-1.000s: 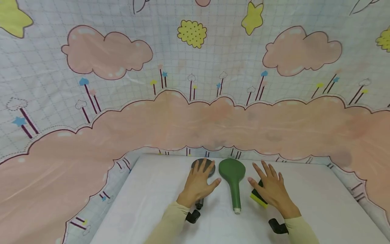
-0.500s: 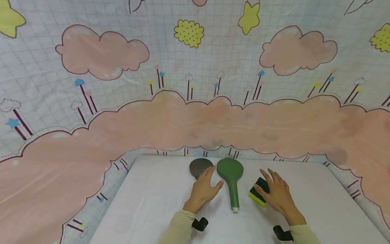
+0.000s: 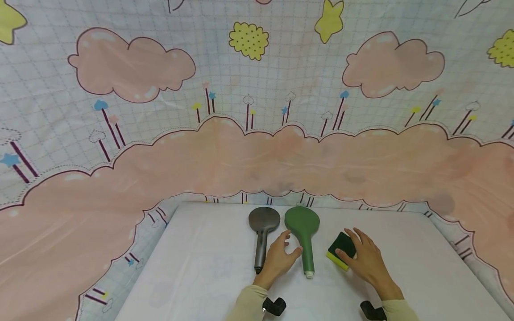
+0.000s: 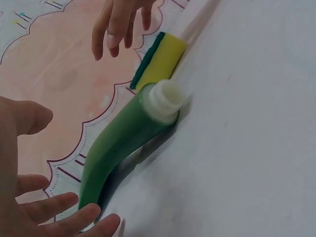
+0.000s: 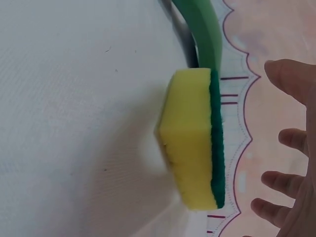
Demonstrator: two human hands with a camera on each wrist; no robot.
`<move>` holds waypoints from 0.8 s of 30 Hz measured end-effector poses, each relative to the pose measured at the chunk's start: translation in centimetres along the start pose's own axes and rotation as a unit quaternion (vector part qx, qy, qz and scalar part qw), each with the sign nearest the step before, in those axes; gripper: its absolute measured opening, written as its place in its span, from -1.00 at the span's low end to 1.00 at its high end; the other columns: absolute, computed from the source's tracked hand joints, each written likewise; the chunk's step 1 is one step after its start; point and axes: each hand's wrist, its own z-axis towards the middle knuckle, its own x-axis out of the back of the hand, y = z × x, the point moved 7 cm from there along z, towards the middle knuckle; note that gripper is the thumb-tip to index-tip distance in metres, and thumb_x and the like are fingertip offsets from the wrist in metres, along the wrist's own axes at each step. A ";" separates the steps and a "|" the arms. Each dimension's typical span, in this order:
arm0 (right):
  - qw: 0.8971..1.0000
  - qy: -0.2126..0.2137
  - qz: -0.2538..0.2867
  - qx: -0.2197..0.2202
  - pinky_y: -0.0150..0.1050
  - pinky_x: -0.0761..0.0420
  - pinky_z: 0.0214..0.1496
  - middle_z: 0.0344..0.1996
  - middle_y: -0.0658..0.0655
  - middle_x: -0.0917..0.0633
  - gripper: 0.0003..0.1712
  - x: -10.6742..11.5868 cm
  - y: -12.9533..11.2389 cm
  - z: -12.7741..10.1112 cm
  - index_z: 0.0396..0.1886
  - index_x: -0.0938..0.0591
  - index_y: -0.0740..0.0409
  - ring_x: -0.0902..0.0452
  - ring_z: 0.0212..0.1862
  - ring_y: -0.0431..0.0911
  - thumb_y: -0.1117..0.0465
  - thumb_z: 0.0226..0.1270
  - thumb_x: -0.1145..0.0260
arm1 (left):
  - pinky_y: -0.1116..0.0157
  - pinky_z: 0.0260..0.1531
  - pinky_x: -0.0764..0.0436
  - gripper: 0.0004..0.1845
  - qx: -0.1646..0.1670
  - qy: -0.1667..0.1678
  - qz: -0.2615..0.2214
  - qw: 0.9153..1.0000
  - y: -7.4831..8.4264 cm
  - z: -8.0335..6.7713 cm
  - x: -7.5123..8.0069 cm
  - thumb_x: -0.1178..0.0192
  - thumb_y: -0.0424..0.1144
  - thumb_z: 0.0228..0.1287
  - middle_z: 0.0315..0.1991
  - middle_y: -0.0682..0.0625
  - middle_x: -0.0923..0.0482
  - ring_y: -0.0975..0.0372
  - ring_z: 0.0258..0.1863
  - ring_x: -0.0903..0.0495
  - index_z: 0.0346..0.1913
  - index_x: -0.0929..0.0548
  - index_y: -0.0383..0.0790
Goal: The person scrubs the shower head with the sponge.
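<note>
Shifted down off the grey shower head, the left hand now sits beside the green shower head, fingers apart. Fingers also spread, the right hand is near the sponge. On the white table, the green shower head lies between the other 2.
</note>
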 end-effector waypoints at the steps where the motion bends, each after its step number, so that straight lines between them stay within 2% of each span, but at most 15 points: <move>1: 1.000 0.000 -0.001 -0.002 0.51 -0.20 0.22 0.39 0.45 -0.28 -0.13 0.0 0.1 -0.1 0.42 -0.32 0.13 -0.19 0.35 0.45 -0.26 0.28 -0.27 | 0.05 0.01 -0.63 -0.32 0.003 -0.003 -0.010 1.000 0.0 -0.1 -0.3 -0.28 -0.05 0.24 0.21 -0.26 -0.54 -0.08 0.08 -0.64 0.34 -0.39 -0.33; 9: 1.000 0.004 0.011 -0.011 0.50 -0.20 0.21 0.39 0.44 -0.29 -0.14 -0.1 0.8 -0.6 0.41 -0.33 0.11 -0.20 0.35 0.45 -0.27 0.28 -0.28 | 0.16 -0.15 -0.66 -0.29 0.061 -0.019 -0.083 0.994 -0.6 0.0 -2.4 -0.38 -0.13 0.16 0.11 -0.28 -0.57 -0.01 -0.04 -0.68 0.33 -0.39 -0.32; 13: 1.000 0.017 0.017 -0.010 0.50 -0.22 0.18 0.38 0.45 -0.31 -0.15 0.0 0.9 -0.9 0.40 -0.34 0.13 -0.22 0.33 0.45 -0.25 0.28 -0.28 | 0.17 -0.16 -0.67 -0.29 0.077 -0.028 -0.088 0.993 -0.6 0.0 -3.2 -0.41 -0.15 0.13 0.04 -0.25 -0.59 0.03 -0.05 -0.68 0.31 -0.41 -0.32; 18: 0.999 0.024 0.025 -0.019 0.53 -0.22 0.19 0.39 0.45 -0.30 -0.15 0.1 1.1 -1.1 0.41 -0.34 0.15 -0.23 0.33 0.45 -0.24 0.29 -0.28 | 0.11 -0.12 -0.63 -0.20 0.078 -0.039 -0.043 0.995 -0.1 0.0 -3.8 -0.47 -0.15 0.06 -0.01 -0.19 -0.63 0.03 -0.06 -0.65 0.34 -0.36 -0.32; 24: 0.999 0.025 0.033 -0.028 0.53 -0.24 0.19 0.39 0.46 -0.29 -0.17 0.0 1.3 -1.2 0.41 -0.33 0.15 -0.22 0.33 0.46 -0.21 0.31 -0.27 | 0.13 -0.19 -0.62 -0.11 0.074 -0.035 0.020 0.996 0.4 0.0 -4.4 -0.52 -0.18 -0.01 -0.06 -0.18 -0.66 0.05 -0.13 -0.64 0.38 -0.32 -0.34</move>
